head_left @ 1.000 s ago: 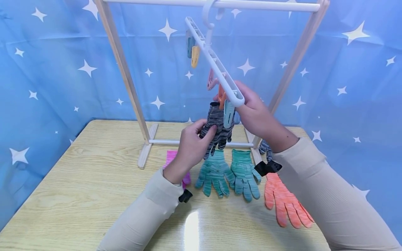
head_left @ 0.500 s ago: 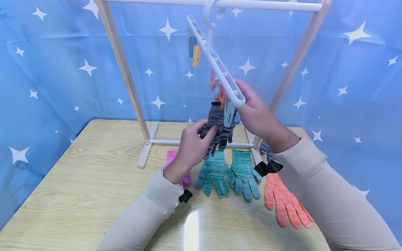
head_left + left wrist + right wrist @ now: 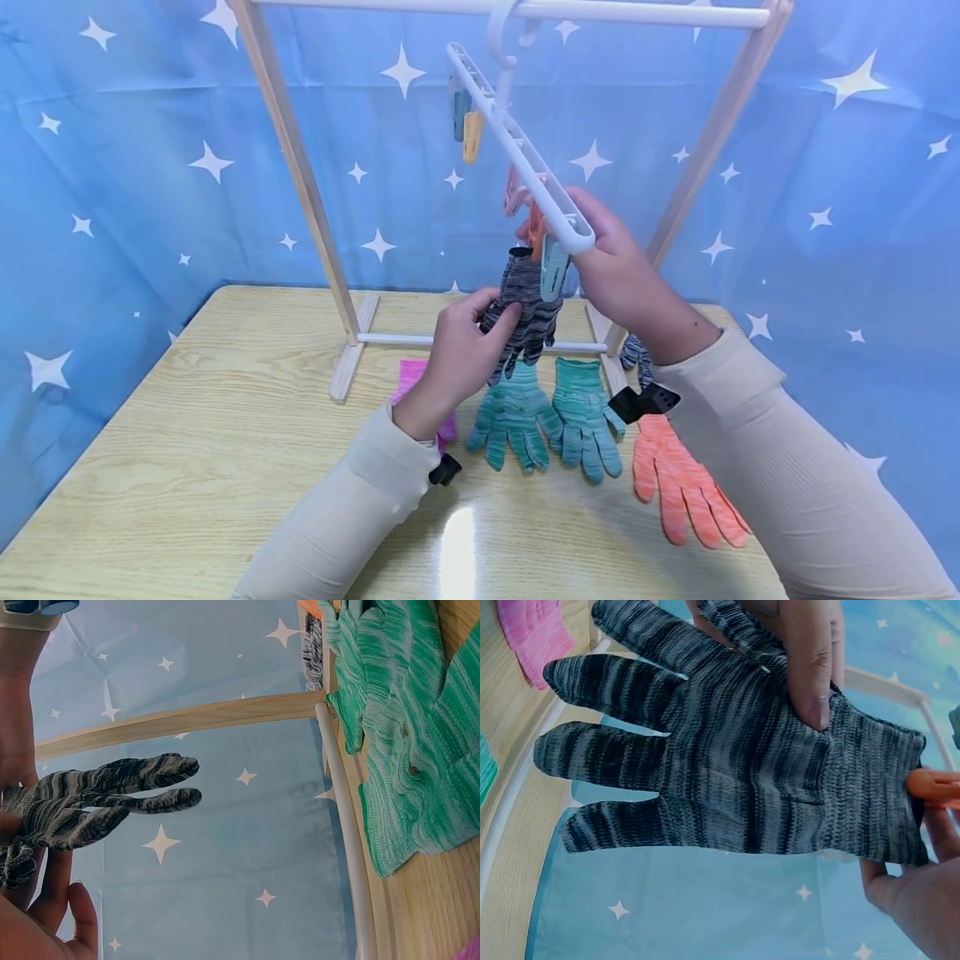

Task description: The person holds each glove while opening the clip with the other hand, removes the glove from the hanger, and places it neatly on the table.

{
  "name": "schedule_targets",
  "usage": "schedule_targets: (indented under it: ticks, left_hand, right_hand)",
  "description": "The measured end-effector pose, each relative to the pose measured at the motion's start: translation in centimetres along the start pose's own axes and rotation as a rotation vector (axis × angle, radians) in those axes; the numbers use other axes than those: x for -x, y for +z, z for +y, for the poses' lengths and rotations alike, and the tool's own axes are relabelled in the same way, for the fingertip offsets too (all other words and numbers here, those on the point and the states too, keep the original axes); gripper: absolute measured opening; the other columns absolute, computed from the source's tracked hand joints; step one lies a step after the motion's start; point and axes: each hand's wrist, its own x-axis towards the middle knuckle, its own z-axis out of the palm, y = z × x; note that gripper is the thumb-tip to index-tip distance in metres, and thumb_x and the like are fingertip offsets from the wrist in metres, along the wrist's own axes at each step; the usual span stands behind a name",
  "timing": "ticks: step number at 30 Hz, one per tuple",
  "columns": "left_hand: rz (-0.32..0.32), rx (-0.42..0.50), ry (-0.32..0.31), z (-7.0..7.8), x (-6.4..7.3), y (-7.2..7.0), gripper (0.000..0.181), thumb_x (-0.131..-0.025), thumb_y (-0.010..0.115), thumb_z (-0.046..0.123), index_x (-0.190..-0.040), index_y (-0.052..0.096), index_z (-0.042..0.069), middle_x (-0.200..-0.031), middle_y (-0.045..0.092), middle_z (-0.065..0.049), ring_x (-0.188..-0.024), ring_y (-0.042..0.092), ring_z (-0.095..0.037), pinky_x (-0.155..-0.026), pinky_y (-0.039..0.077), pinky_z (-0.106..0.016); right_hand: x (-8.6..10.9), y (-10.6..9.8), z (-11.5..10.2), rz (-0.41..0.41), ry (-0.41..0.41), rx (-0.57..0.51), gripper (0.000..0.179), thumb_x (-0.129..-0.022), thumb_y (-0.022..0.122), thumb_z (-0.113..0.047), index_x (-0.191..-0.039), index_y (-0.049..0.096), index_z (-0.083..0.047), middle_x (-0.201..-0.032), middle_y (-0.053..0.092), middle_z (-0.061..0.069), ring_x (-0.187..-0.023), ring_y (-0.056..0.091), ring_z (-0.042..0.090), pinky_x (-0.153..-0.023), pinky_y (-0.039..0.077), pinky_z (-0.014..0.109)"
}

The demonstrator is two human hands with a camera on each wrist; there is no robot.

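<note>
A black-and-grey striped knit glove point(image 3: 519, 287) hangs cuff up, fingers down, under the front end of a white clip hanger point(image 3: 528, 162). My left hand point(image 3: 465, 346) pinches it by the side, the thumb lying across the knit near the cuff. Up at the hanger, my right hand point(image 3: 626, 271) curls round an orange clothespin point(image 3: 937, 786), whose tip meets the cuff's edge in the right wrist view. Some of the right fingers point(image 3: 881, 885) lie behind the cuff. A light blue clothespin point(image 3: 553, 271) hangs in front, overlapping the glove.
The hanger hooks onto a white rail point(image 3: 637, 12) between wooden posts. A pink point(image 3: 512, 196) and a yellow clothespin point(image 3: 471, 137) hang farther along it. On the table point(image 3: 247, 417) lie two green gloves point(image 3: 512, 417), a magenta glove point(image 3: 411, 375), an orange glove point(image 3: 678, 479) and another dark striped glove point(image 3: 633, 354).
The front end of the hanger has shifted slightly right, together with the clothespins and the glove. Both hands keep their hold.
</note>
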Motion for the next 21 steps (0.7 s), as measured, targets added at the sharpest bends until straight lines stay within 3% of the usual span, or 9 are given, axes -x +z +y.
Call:
schedule_targets:
  ticks: [7,14,21]
  left_hand:
    - [-0.007,0.006,-0.007,-0.27,-0.01,0.14,0.019,-0.101,0.061,0.021,-0.112,0.072,0.010,-0.096,0.075,-0.005,-0.056,0.057,-0.010,-0.055,0.051,-0.025]
    - [-0.007,0.011,-0.012,-0.47,0.02,0.17,0.019,-0.100,0.061,0.021,-0.112,0.072,0.010,-0.097,0.075,-0.005,-0.059,0.058,-0.010,-0.057,0.052,-0.025]
    - [-0.029,0.017,-0.012,-0.78,-0.12,0.10,0.020,-0.101,0.061,0.021,-0.113,0.072,0.010,-0.095,0.075,-0.004,-0.061,0.058,-0.011,-0.060,0.051,-0.025]
  right_hand:
    - [0.16,-0.16,-0.26,0.008,0.045,0.010,0.027,-0.108,0.044,-0.029,-0.125,0.055,-0.011,-0.109,0.061,0.012,-0.118,0.058,0.024,-0.105,0.038,0.050]
    - [0.05,-0.23,-0.34,0.000,0.040,-0.011,0.024,-0.108,0.044,-0.028,-0.117,0.056,-0.009,-0.113,0.062,0.014,-0.115,0.057,0.028,-0.105,0.040,0.049]
    - [0.15,-0.47,-0.23,0.001,0.052,0.020,0.030,-0.108,0.043,-0.030,-0.125,0.054,-0.008,-0.118,0.062,0.012,-0.117,0.056,0.025,-0.103,0.039,0.047]
